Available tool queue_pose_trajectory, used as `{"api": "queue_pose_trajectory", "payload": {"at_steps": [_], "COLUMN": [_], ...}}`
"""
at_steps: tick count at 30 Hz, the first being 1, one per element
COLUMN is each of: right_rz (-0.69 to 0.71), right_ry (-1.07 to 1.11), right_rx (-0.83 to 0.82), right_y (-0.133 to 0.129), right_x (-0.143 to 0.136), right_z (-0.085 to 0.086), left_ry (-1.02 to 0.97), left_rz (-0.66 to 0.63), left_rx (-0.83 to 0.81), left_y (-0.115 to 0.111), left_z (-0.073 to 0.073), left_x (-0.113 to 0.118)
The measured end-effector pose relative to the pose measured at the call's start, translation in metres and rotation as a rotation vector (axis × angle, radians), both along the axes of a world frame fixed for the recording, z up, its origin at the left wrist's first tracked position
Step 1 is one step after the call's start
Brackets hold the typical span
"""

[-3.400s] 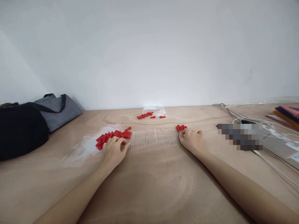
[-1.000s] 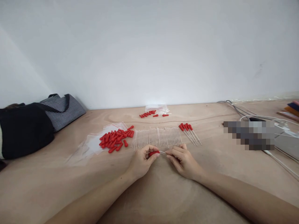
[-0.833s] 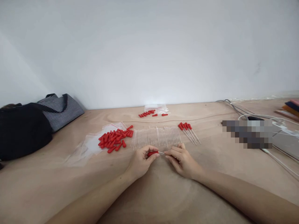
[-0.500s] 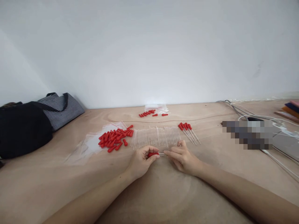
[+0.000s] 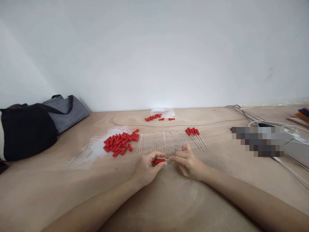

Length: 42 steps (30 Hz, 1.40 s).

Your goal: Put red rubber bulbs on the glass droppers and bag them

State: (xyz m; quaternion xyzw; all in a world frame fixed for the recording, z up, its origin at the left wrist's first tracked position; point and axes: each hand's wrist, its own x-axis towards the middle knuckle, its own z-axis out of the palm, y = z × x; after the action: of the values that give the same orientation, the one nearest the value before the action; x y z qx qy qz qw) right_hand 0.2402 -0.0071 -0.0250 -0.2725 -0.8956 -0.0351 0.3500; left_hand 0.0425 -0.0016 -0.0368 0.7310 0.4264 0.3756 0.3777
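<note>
Near the middle of the table, my left hand (image 5: 148,167) is closed around a red rubber dropper bulb (image 5: 159,161), its neck pointing right. From that neck a short piece of thin glass dropper tube (image 5: 167,160) shows. My right hand (image 5: 187,162) pinches the tube's other side between thumb and fingers, which hide most of its length. Just beyond both hands lies a row of many clear glass tubes (image 5: 161,141). Left of the row is a heap of loose red bulbs (image 5: 118,141); to its right, several droppers with bulbs fitted (image 5: 196,137) lie side by side.
Clear plastic bags (image 5: 90,151) lie under and beside the heap. Farther back are another bag (image 5: 161,111) and several red pieces (image 5: 152,118). A black bag (image 5: 29,132) and a striped bag (image 5: 70,112) stand left; cables (image 5: 246,116) and a blurred-out object (image 5: 260,141) lie right.
The view has shifted slightly. Both hands keep their grip, and the bare stretch of glass tube between bulb and right fingertips looks a little shorter.
</note>
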Motion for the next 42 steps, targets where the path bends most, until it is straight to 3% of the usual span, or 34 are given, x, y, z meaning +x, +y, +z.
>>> {"api": "queue_pose_trajectory", "payload": {"at_steps": [10,16,25,30,33,37,40,42], "right_rz": [0.04,0.007,-0.044,-0.054,-0.268,-0.767,-1.063,-1.136], "right_ry": [-0.031,-0.037,0.012,0.033,0.095,0.315,0.262,0.161], "right_rx": [-0.077,-0.1,-0.128,-0.166,-0.15,-0.256,-0.436,-0.488], "right_y": [0.004,0.004,0.001,-0.002,0.002,0.019,0.033,0.04], "right_x": [-0.002,0.002,0.006,0.005,0.017,0.055,0.087,0.101], "right_z": [0.0,0.003,0.001,0.001,0.005,0.009,0.007,0.002], "left_ry": [0.057,0.067,0.037,0.015,0.121,0.282,0.325,0.358], "left_rz": [-0.028,-0.074,-0.013,-0.046,0.042,0.219,0.286,0.321], "left_rx": [0.072,0.033,0.094,0.07,0.133,0.305,0.432,0.477], "left_y": [-0.001,0.0,0.001,0.003,0.002,0.006,0.012,0.017], "left_z": [0.003,0.005,0.002,0.002,0.01,0.021,0.023,0.024], "left_x": [0.0,-0.002,-0.001,-0.002,-0.009,-0.021,-0.028,-0.031]}}
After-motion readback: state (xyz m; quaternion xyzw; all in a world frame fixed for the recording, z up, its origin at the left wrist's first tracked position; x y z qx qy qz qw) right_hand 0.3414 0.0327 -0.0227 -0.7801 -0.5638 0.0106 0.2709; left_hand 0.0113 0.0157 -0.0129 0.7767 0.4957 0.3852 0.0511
